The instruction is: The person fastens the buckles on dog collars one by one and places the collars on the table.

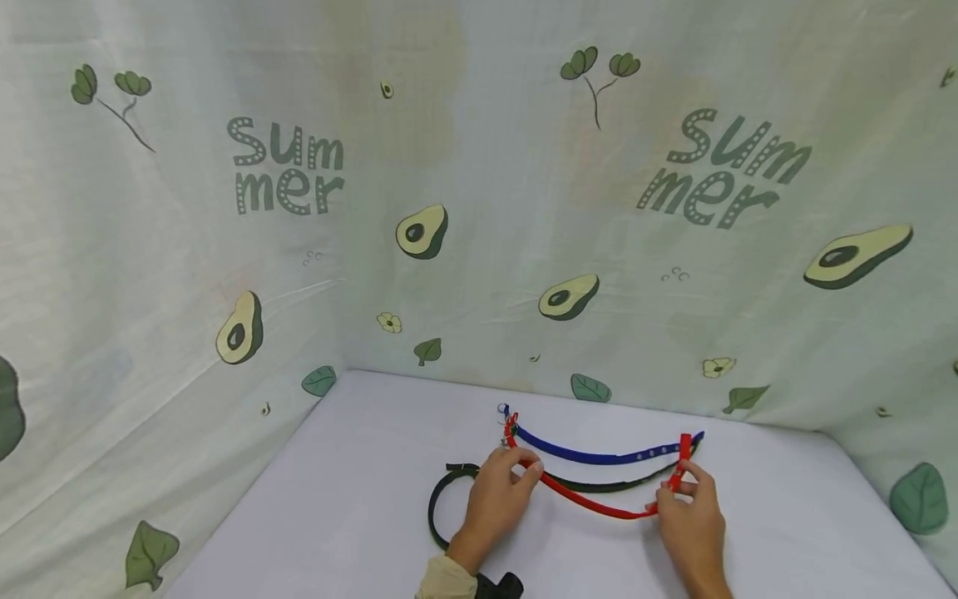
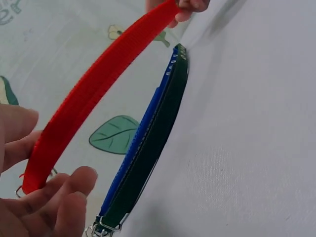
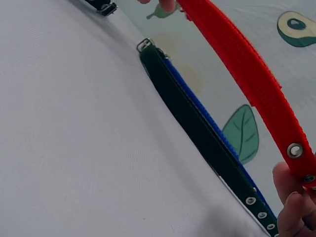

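Observation:
A red collar (image 1: 599, 506) with metal eyelets sags in a curve between the two hands. My left hand (image 1: 500, 492) pinches it near its buckle end; in the left wrist view the red strap (image 2: 94, 89) passes between the fingers. At the other end, my right hand (image 1: 693, 517) grips the part with the eyelets (image 3: 295, 150) between thumb and fingers. Beyond the red one, a dark green collar (image 1: 599, 487) and a blue collar (image 1: 584, 456) stand on edge on the table, side by side, their buckles to the left and eyelets to the right.
Left of my left hand, a dark collar (image 1: 434, 507) lies curled in a loop, partly hidden by the wrist. The white table (image 1: 337, 499) ends at a hanging cloth (image 1: 486, 333) printed with avocados, leaves and lettering, which also runs along the left and right sides.

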{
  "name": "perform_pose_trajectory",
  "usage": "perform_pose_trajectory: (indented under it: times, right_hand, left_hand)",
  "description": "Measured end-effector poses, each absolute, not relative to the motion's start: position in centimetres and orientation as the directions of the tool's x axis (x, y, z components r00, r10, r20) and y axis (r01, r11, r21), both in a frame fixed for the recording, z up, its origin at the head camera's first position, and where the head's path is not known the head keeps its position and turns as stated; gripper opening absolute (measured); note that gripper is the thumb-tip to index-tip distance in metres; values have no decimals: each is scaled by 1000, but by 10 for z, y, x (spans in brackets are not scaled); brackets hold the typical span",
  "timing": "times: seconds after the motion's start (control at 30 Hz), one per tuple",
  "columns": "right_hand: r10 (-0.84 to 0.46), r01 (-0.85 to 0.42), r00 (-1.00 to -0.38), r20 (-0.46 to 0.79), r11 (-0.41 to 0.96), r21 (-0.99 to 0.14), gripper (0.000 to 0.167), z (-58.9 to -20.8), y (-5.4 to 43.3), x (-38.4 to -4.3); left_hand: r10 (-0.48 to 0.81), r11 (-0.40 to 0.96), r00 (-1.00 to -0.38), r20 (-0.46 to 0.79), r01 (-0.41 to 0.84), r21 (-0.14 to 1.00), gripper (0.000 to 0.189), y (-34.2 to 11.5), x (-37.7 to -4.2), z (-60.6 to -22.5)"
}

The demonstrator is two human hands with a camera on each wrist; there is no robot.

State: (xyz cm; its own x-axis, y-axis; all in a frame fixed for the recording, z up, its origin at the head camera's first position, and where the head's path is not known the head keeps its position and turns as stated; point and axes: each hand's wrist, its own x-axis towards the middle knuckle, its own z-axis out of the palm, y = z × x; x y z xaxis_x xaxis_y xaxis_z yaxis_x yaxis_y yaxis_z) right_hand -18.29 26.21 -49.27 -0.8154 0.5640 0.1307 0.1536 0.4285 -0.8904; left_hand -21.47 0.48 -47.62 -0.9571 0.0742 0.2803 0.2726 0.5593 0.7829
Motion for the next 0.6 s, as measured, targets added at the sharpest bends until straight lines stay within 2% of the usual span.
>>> perform_pose_trajectory:
  times: [0.27,0.47,0.6]
  right_hand:
    - [542,131,-833,106,381,-915,63,-486,254,-184]
    - [534,120,-836,122,396,-910,58,-489,249,-183]
    - [541,84,-824,169,412,-907,50,-492,246,-182]
  left_hand:
    - [18,546,-946,325,281,789,19,6,-217,-476]
    - [21,518,-964,265,237,822,67,7,-216,-473]
    - [35,442,-981,190,186,877,83,6,-217,-473]
